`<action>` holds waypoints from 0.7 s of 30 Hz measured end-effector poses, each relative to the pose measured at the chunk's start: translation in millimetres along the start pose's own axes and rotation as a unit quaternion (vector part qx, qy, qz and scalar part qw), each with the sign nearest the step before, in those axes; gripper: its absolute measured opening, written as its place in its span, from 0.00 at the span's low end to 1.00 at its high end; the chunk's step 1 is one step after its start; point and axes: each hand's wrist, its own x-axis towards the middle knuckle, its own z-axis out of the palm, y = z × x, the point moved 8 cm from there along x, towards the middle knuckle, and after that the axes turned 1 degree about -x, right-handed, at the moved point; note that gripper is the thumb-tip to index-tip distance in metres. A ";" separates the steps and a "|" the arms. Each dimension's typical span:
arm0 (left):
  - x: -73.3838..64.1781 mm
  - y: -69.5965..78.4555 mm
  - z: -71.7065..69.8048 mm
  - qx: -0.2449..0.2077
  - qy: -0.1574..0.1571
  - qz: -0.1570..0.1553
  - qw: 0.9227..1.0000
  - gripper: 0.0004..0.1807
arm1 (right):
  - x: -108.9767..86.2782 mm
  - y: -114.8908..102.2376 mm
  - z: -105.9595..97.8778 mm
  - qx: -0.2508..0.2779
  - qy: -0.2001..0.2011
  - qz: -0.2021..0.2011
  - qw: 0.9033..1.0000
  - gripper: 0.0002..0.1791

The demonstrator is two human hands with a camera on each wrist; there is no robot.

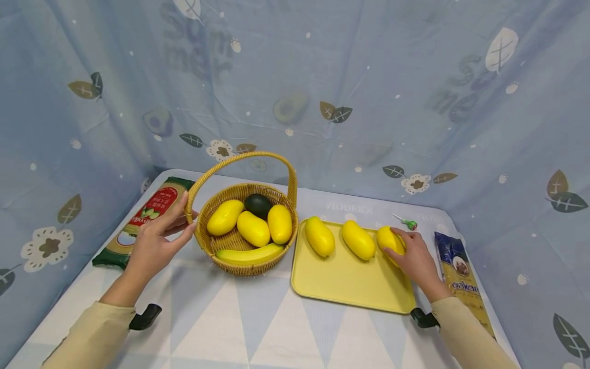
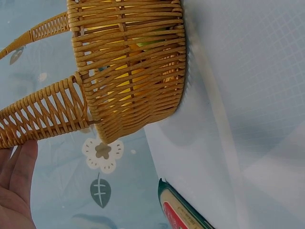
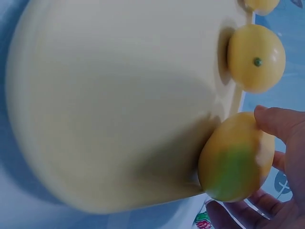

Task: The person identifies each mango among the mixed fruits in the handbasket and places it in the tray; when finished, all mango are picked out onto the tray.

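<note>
A wicker basket [image 1: 249, 269] stands left of centre, with three yellow mangoes [image 1: 253, 229], a dark avocado [image 1: 258, 205] and a banana [image 1: 250, 255] inside. My left hand [image 1: 159, 238] holds the base of the tall handle [image 2: 45, 112] at its left side, fingers extended against the wickerwork. On the right lies a yellow tray [image 1: 350, 289]. Its back half bears a left mango [image 1: 320, 237], a middle mango [image 1: 358, 240] and a right mango [image 1: 388, 241]. My right hand [image 1: 415, 256] grips the right one, thumb on one side and fingers on the other; a green patch marks its end.
A green and red packet [image 1: 152, 210] lies behind my left hand. To the right of the tray is a blue and gold packet [image 1: 463, 282]. A small lollipop [image 1: 407, 223] lies behind the tray. Patterned curtains [image 1: 295, 77] close off the back and sides.
</note>
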 end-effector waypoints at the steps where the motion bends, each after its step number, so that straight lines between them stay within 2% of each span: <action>1: -0.1 -0.1 -0.1 0.000 0.000 0.000 1.000 0.52 | -0.2 -0.1 0.0 -0.001 -0.002 0.001 1.000 0.39; 6: -0.1 -0.1 0.3 -0.001 -0.001 -0.004 1.000 0.51 | -1.5 0.0 -0.6 -0.002 -0.011 0.005 1.000 0.40; 12: 0.6 0.3 -0.2 -0.001 0.000 -0.006 1.000 0.52 | -4.4 -4.0 -7.0 -0.010 -0.006 -0.011 1.000 0.40; 21: 0.7 -0.4 0.0 0.002 0.000 -0.002 1.000 0.51 | -8.1 -26.3 -18.0 -0.001 0.022 -0.047 0.999 0.38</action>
